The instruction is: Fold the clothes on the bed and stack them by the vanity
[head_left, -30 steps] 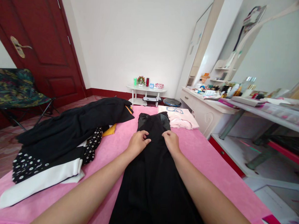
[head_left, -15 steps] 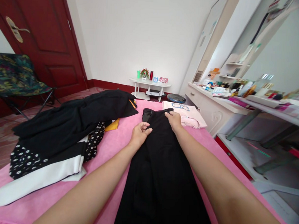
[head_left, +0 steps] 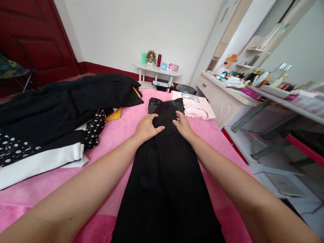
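Both hands flat on a black garment laid lengthwise down a pink bed.

The bed (head_left: 222, 148) carries the garment (head_left: 165, 178) down its middle, long axis running straight away from the person, wide near end low in the view and narrow far end close to the bed's far edge. That far end, with a slightly shiny band, lies just beyond the fingertips. The cloth is plain black, smooth and faintly pleated. The left hand (head_left: 146, 128) and right hand (head_left: 183, 126) rest side by side on the upper part, about equally near the far end, palms down. Their fingers (head_left: 178, 119) are spread open and press on the cloth, gripping nothing. A pile (head_left: 58, 107) of dark clothes lies to the left, a folded pink top (head_left: 195, 108) just beside the garment's far right corner.
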Tool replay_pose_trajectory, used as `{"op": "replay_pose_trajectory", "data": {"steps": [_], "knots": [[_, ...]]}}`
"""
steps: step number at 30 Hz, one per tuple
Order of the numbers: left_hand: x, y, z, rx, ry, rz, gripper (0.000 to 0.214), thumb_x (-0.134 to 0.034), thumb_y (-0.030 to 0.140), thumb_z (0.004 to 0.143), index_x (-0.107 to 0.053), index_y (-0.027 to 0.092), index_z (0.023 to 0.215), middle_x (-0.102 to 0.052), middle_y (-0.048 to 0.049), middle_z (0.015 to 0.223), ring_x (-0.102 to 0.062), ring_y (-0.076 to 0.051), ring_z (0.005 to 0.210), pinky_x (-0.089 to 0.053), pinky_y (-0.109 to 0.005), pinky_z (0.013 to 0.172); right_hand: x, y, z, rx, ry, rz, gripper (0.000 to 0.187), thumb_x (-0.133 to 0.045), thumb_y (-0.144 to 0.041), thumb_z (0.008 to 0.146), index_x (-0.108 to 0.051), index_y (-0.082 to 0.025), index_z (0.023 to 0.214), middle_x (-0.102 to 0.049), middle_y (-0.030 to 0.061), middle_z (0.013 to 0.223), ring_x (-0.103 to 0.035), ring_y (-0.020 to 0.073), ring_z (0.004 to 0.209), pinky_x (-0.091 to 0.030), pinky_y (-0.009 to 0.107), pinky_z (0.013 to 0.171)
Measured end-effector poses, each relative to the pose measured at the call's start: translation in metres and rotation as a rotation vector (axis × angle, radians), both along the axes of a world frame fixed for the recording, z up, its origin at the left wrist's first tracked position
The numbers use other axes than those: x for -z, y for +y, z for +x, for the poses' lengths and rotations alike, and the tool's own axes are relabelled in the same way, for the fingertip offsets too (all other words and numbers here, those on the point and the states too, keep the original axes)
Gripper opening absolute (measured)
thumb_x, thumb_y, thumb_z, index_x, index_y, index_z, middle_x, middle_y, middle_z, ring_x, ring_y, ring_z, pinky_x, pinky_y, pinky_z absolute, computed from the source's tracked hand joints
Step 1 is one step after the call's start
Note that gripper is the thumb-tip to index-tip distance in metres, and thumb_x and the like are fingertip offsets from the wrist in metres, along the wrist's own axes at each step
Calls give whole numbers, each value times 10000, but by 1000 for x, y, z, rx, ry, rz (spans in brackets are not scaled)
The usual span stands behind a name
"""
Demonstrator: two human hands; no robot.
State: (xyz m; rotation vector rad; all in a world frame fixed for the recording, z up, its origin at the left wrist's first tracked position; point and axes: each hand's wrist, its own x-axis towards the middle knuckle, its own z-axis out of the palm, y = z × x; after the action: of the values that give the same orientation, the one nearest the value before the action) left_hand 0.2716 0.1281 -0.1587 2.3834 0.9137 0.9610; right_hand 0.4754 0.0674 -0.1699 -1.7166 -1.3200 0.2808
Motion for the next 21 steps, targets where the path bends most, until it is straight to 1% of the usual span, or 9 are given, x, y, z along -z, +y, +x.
{"op": "replay_pose_trajectory", "data": {"steps": [2,4,6,9,11,13,15,18,21], "knots": [[-2,-6,-2,3,85,23,621,-681,497,706,-525,186,1219,-546,-91,1165,-502,-267,1104,-415,-384,964,-6,-43,-13,-55,-57,-10,542,-504,-237,789,-431,-168,1321,-482,123,1324,-504,208,1169,-397,377,1001],[-3,-9,-4,10,124,12,630,-666,490,725,-498,187,1251,-527,-95,1198,-476,-269,1142,-386,-391,996,-18,-91,-26,-109,-168,-59,481,-495,-214,787,-500,-208,1267,-500,88,1306,-486,210,1195,-374,394,1035],[-3,-9,-5,12,114,5,625,-667,453,738,-478,181,1267,-504,-100,1227,-460,-260,1167,-374,-381,1013,-34,-140,-38,-236,-278,-116,455,-490,-171,770,-555,-247,1214,-480,51,1337,-428,213,1262,-331,410,1075],[-4,-12,-7,9,48,83,630,-699,363,722,-469,178,1278,-382,-122,1365,-354,-281,1273,-331,-408,1056,-57,-203,-54,-432,-372,-216,534,-457,-107,745,-564,-312,1226,-437,4,1397,-388,212,1304,-313,435,1094],[-6,-18,-8,62,14,179,578,-694,258,718,-499,193,1258,-293,-113,1442,-270,-293,1329,-287,-436,1086,-66,-234,-62,-511,-430,-290,615,-447,-74,722,-541,-357,1260,-419,-21,1421,-367,214,1324,-308,456,1099],[-9,-28,-10,174,19,243,462,-632,125,721,-577,209,1172,-339,-84,1432,-273,-274,1335,-266,-436,1100,-69,-254,-66,-549,-487,-346,658,-442,-51,722,-516,-384,1285,-404,-35,1436,-343,206,1341,-304,459,1105],[-12,-41,-12,308,53,219,421,-533,12,704,-647,218,1053,-477,-58,1331,-381,-235,1276,-282,-424,1093,-67,-266,-68,-552,-527,-364,649,-438,-44,747,-505,-383,1297,-384,-32,1451,-320,194,1355,-305,451,1107],[-21,-62,-21,560,60,51,450,-451,-51,679,-681,208,966,-605,-39,1162,-550,-173,1097,-388,-358,1015,-61,-269,-67,-566,-550,-324,580,-452,-48,777,-538,-334,1274,-357,-3,1472,-284,208,1371,-300,467,1100],[-44,-84,-42,789,57,-125,295,-513,17,748,-697,185,908,-632,-50,1106,-594,-159,1016,-442,-291,923,-60,-264,-69,-612,-512,-250,448,-462,-69,821,-617,-296,1174,-422,25,1433,-330,226,1345,-277,475,1096]]}}
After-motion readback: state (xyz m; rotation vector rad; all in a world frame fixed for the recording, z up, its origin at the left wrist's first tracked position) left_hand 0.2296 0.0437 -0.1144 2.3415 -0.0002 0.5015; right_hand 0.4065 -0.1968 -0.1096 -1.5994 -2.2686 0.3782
